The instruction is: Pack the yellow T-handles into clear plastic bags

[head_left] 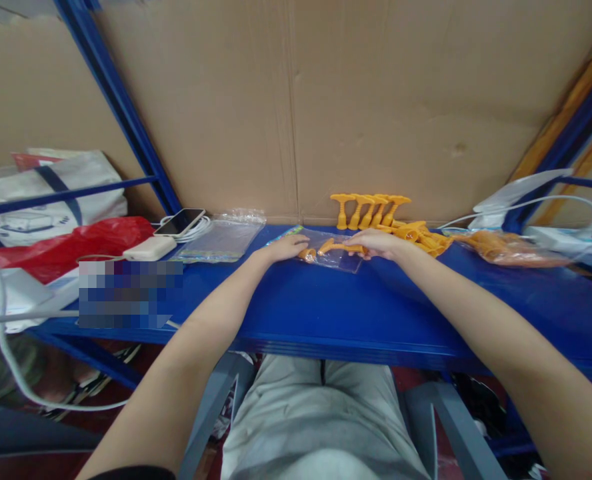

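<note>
Blue metal shelf (326, 313) serving as a bench, backed by a wall of brown cardboard (376, 100); blue rack uprights slant off at both sides. I am looking down over two bare forearms and pale trousers.

Centre of shelf: one small clear plastic bag (337, 254) lying flat, with what I read as two orange plastic pieces (337, 247) at it; whether they are fully inside I cannot tell. Left hand (287, 248) rests palm-down on the bag's left edge, fingers flat, pinning it rather than closing on anything; right hand (377, 243) has its fingertips pinched on the longer orange piece at the bag's right side.

Just behind the bag, against the cardboard: a row of standing orange pieces (369, 209), I count four or five, overlap makes it uncertain; to their right a loose heap of the same parts (423, 239), too tangled to count; further right one filled bag of orange parts (506, 248).

Left of the hands: one stack of empty clear bags (221, 240); one phone (179, 221) on a coiled white cable; one white power bank (149, 249); one red plastic bag (71, 245); one white tote (56, 190) behind it.
</note>
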Available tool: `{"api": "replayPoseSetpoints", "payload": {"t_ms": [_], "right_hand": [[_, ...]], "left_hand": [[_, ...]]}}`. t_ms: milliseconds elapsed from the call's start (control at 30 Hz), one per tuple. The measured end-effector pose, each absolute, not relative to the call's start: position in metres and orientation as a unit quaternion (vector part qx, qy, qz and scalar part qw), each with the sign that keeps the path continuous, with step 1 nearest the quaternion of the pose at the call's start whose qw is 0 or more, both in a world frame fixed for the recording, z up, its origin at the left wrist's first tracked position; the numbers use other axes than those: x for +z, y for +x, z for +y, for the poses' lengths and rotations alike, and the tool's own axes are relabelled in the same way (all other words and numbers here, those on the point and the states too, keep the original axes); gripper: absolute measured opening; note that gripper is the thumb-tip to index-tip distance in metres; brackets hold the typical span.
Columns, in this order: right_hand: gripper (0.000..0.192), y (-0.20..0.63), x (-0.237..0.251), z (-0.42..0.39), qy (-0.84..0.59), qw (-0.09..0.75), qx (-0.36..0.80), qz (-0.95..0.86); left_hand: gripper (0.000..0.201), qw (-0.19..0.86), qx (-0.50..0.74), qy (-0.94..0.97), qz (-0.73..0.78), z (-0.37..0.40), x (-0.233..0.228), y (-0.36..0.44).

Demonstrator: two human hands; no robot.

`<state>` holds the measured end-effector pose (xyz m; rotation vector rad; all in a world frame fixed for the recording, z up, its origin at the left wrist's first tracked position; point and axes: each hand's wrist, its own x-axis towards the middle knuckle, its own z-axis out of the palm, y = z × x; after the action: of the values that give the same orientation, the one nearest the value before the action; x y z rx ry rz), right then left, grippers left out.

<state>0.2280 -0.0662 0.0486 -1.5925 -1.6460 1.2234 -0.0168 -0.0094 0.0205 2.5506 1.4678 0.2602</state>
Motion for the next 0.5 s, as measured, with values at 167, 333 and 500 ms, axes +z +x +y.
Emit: {"api": "replayPoseSetpoints", "payload": {"t_ms": [167, 333, 500], "right_hand": [[0.004, 0.22, 0.041, -0.066, -0.553, 0.329, 0.513, -0.568], [0.038, 0.218, 0.033, -0.067, -0.491, 0.354, 0.548, -0.577], [0.05, 0.223, 0.027, -0.062, -0.48, 0.249, 0.385, -0.748]], "left_hand": [[0.058, 0.11, 0.073, 0.871, 0.473, -0.013, 0.022, -0.012], [0.055, 0.094, 0.061, 0.869, 0.482, -0.012, 0.02, -0.01], [0.056, 0.047, 0.068, 0.866, 0.493, -0.009, 0.016, -0.007]]}}
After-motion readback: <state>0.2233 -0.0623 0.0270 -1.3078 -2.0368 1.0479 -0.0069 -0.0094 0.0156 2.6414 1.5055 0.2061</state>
